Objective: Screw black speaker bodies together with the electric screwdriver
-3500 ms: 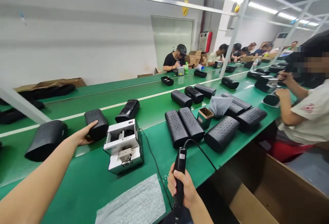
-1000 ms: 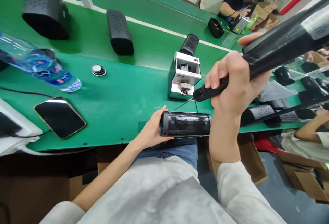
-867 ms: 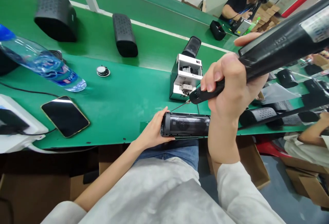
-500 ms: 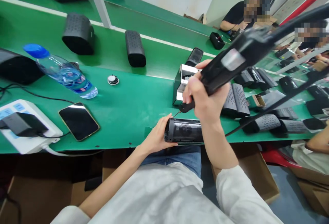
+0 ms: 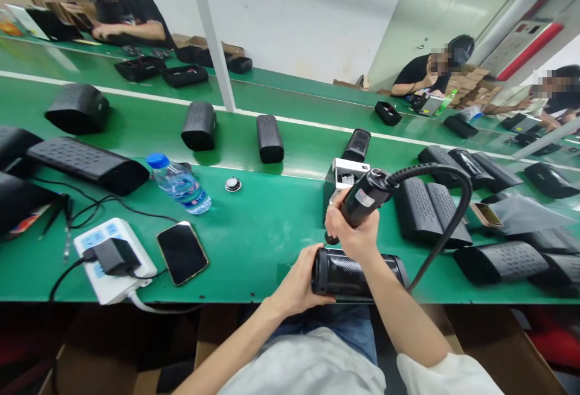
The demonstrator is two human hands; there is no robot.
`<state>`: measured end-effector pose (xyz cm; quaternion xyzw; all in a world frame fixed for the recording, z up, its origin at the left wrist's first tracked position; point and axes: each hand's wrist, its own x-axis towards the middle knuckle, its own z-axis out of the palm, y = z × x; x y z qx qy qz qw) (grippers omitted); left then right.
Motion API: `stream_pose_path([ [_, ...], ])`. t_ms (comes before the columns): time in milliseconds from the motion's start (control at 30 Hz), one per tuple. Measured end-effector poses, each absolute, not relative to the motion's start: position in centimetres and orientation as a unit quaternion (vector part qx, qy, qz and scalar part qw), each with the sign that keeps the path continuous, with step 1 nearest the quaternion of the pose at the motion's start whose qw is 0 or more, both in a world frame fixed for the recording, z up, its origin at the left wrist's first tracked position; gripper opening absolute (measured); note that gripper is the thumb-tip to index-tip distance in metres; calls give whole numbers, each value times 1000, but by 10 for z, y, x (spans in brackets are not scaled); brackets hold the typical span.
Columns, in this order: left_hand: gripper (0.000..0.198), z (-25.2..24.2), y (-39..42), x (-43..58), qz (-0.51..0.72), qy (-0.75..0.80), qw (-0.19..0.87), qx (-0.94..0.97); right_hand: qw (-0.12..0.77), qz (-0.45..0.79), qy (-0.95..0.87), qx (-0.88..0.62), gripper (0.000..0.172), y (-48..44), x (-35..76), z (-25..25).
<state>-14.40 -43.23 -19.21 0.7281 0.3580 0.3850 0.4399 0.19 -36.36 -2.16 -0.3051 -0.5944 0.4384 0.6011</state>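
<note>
A black cylindrical speaker (image 5: 342,279) lies on its side near the table's front edge. Its left end is in the grip of my left hand (image 5: 296,283), with the fingers over the top and the thumb below. In my right hand (image 5: 356,235) is a black corded electric screwdriver (image 5: 361,200), held at a slant with its nose down. The bit points at the upper left edge of the speaker; whether it touches a screw is too small to tell. Just behind the right hand stands a small white-and-black box device (image 5: 347,168), partly covered by the hand and tool.
Left on the green table (image 5: 254,244) are a phone (image 5: 182,254), a power strip (image 5: 106,262) with cables, a water bottle (image 5: 181,186) and a small round part (image 5: 233,185). Several speakers (image 5: 421,208) lie to the right. Co-workers (image 5: 131,14) sit across the table.
The view has tilted up and left, showing more of the far tables. The screwdriver looks lower and farther from the camera, its bit still at the speaker's left end. Both grips persist.
</note>
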Motion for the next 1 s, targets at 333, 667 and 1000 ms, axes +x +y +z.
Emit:
stream_pose_path([
  [333,115,-190,-434,-143,376,385,413,735,609,434,-594,-296,31,-370,8,-4],
  [667,117,-186,-434,-148,330,401,388,761,755,138,-583,-268,38,-300,69,43],
  [1000,117,-185,-434,-148,328,407,387,759,713,161,-588,-346,48,-276,65,10],
])
